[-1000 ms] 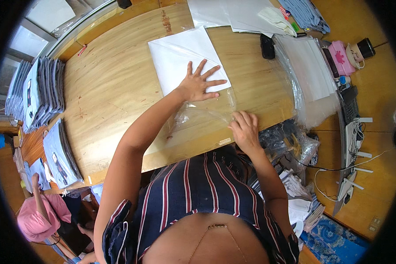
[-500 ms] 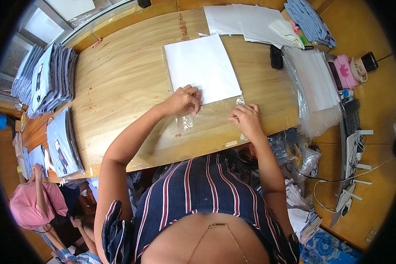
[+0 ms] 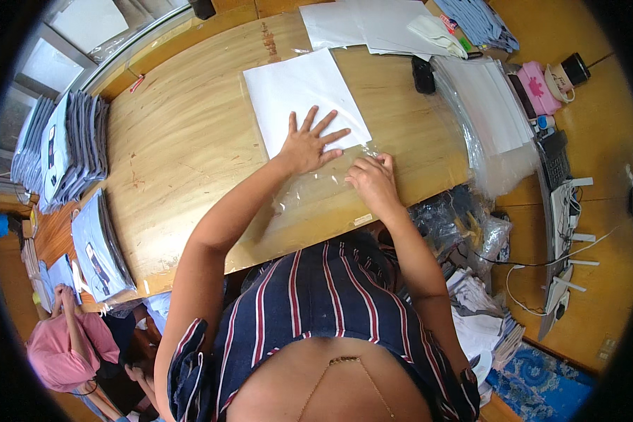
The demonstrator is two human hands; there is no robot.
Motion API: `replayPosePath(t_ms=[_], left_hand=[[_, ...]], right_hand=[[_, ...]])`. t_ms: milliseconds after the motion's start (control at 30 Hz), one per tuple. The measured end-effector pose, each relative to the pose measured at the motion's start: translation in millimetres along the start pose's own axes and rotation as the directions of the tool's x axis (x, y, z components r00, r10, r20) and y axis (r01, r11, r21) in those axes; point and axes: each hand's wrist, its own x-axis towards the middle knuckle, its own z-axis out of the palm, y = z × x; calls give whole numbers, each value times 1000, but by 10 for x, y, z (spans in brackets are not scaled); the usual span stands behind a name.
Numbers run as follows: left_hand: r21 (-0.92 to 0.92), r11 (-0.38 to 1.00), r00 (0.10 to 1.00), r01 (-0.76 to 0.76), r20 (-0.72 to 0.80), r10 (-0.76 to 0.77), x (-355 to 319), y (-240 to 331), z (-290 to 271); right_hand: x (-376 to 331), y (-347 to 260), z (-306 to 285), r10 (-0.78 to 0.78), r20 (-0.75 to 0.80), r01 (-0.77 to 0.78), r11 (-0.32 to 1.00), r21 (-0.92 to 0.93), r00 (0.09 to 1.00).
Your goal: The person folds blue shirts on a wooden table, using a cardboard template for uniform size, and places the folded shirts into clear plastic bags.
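Observation:
A white sheet of paper or card lies on the wooden table, with a clear plastic bag around it whose loose end reaches past the sheet's near edge. Flat on the near part of the sheet rests my left hand, fingers spread wide and holding nothing. My right hand is by the sheet's near right corner, its fingers curled and closed on the plastic there. Its fingertips are partly hidden, so the exact grip is hard to see.
Packed, folded blue shirts stand in stacks at the left. White sheets lie at the far edge, and a pile of clear bags sits at the right beside a black object. A person in pink sits at the lower left.
My left hand has gone from curled at the sheet's near edge to spread flat on the sheet. My right hand has shifted slightly toward the sheet's corner. The whole view has turned a little.

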Motion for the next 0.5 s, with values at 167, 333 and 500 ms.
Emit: replayPosePath(t_ms=[167,333,500], left_hand=[[-26,1000,998,15,-53,-16,86,-59,33],[-20,1000,995,5,-100,-7,107,-56,77],[-17,1000,999,7,-41,-8,140,-60,72]], right_hand=[[-373,-54,-11,-31,-111,35,999,41,993],[-337,-189,-245,145,-41,-143,989,45,989],[5,-493,-459,282,51,-274,953,-133,958]])
